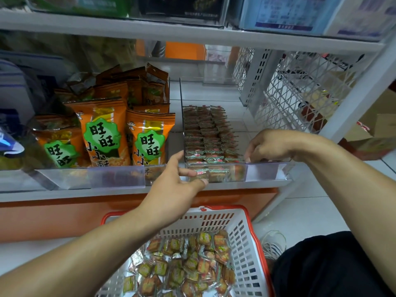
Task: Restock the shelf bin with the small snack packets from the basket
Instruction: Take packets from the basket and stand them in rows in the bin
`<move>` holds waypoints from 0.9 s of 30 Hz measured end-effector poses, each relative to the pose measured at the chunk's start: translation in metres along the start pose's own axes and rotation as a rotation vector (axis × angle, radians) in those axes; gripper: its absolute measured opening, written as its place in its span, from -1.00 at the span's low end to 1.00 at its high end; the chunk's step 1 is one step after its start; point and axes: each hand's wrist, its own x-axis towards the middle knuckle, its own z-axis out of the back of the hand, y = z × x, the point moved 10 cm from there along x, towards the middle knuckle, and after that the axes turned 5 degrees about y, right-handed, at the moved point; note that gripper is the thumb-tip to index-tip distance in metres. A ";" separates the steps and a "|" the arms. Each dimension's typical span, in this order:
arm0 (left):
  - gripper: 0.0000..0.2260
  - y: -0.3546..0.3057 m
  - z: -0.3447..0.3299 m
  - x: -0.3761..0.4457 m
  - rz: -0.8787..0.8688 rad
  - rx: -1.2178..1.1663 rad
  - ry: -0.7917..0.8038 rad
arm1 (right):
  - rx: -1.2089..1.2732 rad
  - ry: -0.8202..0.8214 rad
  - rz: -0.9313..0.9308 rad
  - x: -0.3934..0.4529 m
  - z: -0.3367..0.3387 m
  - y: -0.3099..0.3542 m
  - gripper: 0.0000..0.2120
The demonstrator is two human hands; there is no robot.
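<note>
Presently both hands work at the clear shelf bin [216,168]: the left hand [177,185] pinches its front left corner, while the right hand [267,146], fingers curled, presses the front row of snack packets [211,133] down. Many packets wait in the basket [246,236] below. Best to steady the bin and keep rows upright.
</note>
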 end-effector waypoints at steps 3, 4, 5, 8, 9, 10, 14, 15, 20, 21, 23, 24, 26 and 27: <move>-0.21 0.000 0.000 0.002 -0.006 -0.005 -0.010 | -0.064 0.040 -0.013 -0.001 -0.007 0.003 -0.79; -0.21 -0.001 0.001 0.002 -0.009 -0.004 -0.013 | -0.069 0.049 -0.027 -0.001 -0.009 0.002 -0.72; -0.22 -0.001 0.000 0.003 -0.014 -0.002 -0.014 | -0.057 0.057 -0.038 0.002 -0.009 0.001 -0.72; -0.22 -0.002 0.000 0.002 -0.025 0.009 -0.012 | -0.018 0.052 -0.063 0.008 -0.007 -0.003 -0.91; -0.22 -0.002 0.000 0.002 -0.028 0.013 -0.011 | -0.047 0.052 -0.082 0.010 -0.007 -0.005 -0.94; -0.21 -0.002 0.000 0.002 -0.029 0.018 -0.011 | -0.077 0.068 -0.105 0.011 -0.009 -0.007 -0.97; -0.20 -0.003 -0.001 0.002 -0.045 0.034 -0.006 | -0.044 0.161 -0.168 0.017 -0.022 -0.013 -0.82; -0.19 -0.003 -0.001 0.001 -0.048 0.030 -0.007 | -0.078 0.163 -0.165 0.018 -0.024 -0.011 -0.78; -0.20 -0.006 0.000 -0.002 -0.062 0.026 -0.006 | -0.139 0.071 -0.166 0.017 -0.012 -0.009 -0.79; -0.20 -0.007 0.000 -0.002 -0.064 0.029 -0.004 | -0.109 0.047 -0.162 0.014 -0.008 -0.007 -0.81; -0.20 -0.008 0.000 -0.002 -0.066 0.034 0.001 | -0.033 -0.021 -0.124 0.008 -0.001 -0.001 -0.84; -0.20 -0.008 -0.001 -0.002 -0.066 0.039 0.001 | -0.015 -0.066 -0.094 0.006 0.002 0.004 -0.86; -0.19 -0.009 -0.001 -0.002 -0.064 0.049 0.002 | 0.002 -0.129 -0.031 0.003 0.004 0.012 -0.86; -0.18 -0.009 -0.002 -0.002 -0.062 0.048 0.002 | 0.030 -0.136 -0.009 0.003 0.003 0.014 -0.85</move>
